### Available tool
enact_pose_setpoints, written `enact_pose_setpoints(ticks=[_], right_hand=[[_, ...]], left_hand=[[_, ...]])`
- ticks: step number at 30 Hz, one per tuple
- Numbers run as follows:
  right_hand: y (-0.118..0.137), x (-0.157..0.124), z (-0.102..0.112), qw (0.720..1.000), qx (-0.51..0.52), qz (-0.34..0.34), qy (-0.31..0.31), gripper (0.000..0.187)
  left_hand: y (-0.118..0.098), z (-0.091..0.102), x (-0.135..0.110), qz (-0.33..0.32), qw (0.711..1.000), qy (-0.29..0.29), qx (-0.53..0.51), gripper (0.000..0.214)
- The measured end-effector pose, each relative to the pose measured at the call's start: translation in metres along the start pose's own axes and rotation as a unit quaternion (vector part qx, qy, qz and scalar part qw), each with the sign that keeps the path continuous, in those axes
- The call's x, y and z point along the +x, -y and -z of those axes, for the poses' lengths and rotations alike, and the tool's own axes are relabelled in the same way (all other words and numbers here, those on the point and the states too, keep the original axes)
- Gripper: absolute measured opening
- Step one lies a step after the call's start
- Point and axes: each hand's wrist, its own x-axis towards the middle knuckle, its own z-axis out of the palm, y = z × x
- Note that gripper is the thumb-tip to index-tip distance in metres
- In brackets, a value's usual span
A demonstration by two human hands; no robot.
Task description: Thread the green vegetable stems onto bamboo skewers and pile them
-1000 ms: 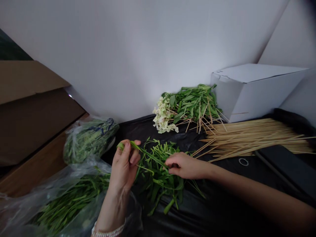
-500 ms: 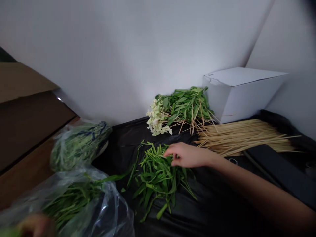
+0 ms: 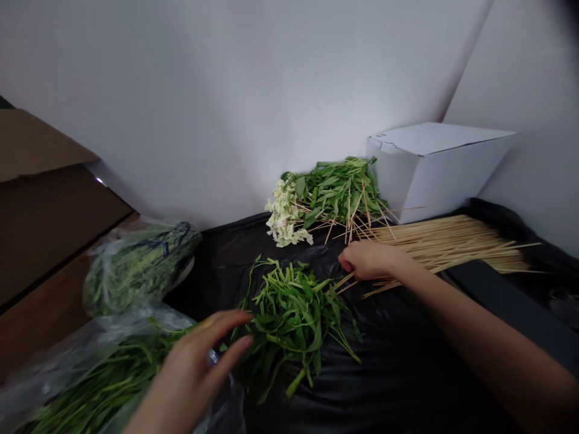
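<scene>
A loose pile of leafy green stems (image 3: 294, 319) lies on the black plastic sheet (image 3: 407, 355) in front of me. My left hand (image 3: 194, 361) reaches in at the pile's left edge, thumb and fingers apart, holding nothing. My right hand (image 3: 368, 260) is closed around thin bamboo skewers (image 3: 347, 286), just beyond the pile's right side. Their ends stick out below the fingers towards the greens; how many are held is hidden. Behind this hand a big bundle of bamboo skewers (image 3: 456, 238) stretches to the right.
Skewered greens (image 3: 341, 187) and pale, frilly pieces (image 3: 284, 220) lie against the wall, beside a white box (image 3: 434, 169). At left are a clear bag of greens (image 3: 136, 265), an opened plastic bag (image 3: 67, 355) and a cardboard box (image 3: 49, 223). A dark flat object (image 3: 506, 307) lies right.
My right hand has left the greens, moved right and closed on skewers, whose ends now jut towards the pile. My left hand has come from the lower left corner to the pile, opened.
</scene>
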Motion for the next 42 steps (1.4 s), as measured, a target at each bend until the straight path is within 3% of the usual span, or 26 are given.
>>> enact_pose_setpoints(ticks=[2,5,8,14,17,21,24,27,30,32,34,37,39,42], right_hand=[[0.012,0.003,-0.006,1.0,-0.003,0.027,0.01,0.026],[0.023,0.009,-0.013,0.999,-0.012,0.043,-0.006,0.021],[0.025,0.011,-0.012,0.998,-0.002,0.055,-0.033,0.019],[0.004,-0.006,0.012,0.992,0.043,0.078,-0.095,0.015],[-0.019,-0.022,0.023,0.989,0.057,0.029,-0.132,0.013],[-0.04,-0.03,0.027,0.988,0.042,-0.021,-0.147,0.015],[-0.04,-0.024,0.022,0.991,0.039,-0.025,-0.126,0.017],[-0.034,-0.014,0.015,0.995,0.022,-0.027,-0.089,0.021],[-0.03,-0.009,0.013,0.996,0.019,-0.021,-0.08,0.024],[-0.029,-0.01,0.015,0.996,0.016,-0.022,-0.09,0.025],[-0.029,-0.013,0.019,0.994,0.005,-0.036,-0.105,0.024],[-0.027,-0.018,0.023,0.987,-0.032,-0.099,-0.119,0.021],[-0.023,-0.02,0.026,0.983,-0.044,-0.125,-0.127,0.022],[-0.013,-0.02,0.026,0.987,-0.004,-0.064,-0.149,0.025]], left_hand=[[-0.006,-0.04,0.034,-0.066,0.984,0.093,0.137,0.024],[-0.005,-0.095,0.066,-0.12,0.937,0.2,0.258,0.05],[0.004,-0.112,0.07,-0.121,0.891,0.271,0.343,0.068],[0.027,-0.06,0.045,-0.084,0.873,0.25,0.411,0.062],[0.033,-0.04,0.027,-0.067,0.882,0.237,0.401,0.052],[0.015,-0.018,0.013,-0.077,0.905,0.312,0.279,0.049],[-0.005,0.0,0.024,-0.061,0.915,0.364,0.165,0.057],[-0.006,0.0,0.056,-0.011,0.954,0.289,0.083,0.033],[0.016,-0.027,0.087,0.014,0.994,0.072,0.079,0.017],[0.034,-0.05,0.097,-0.004,0.99,0.018,0.143,0.012],[0.048,-0.068,0.099,0.005,0.969,0.019,0.247,0.012],[0.058,-0.077,0.092,0.033,0.933,0.036,0.358,0.016],[0.061,-0.075,0.088,0.039,0.925,0.054,0.374,0.019],[0.065,-0.067,0.087,0.037,0.936,0.088,0.34,0.018]])
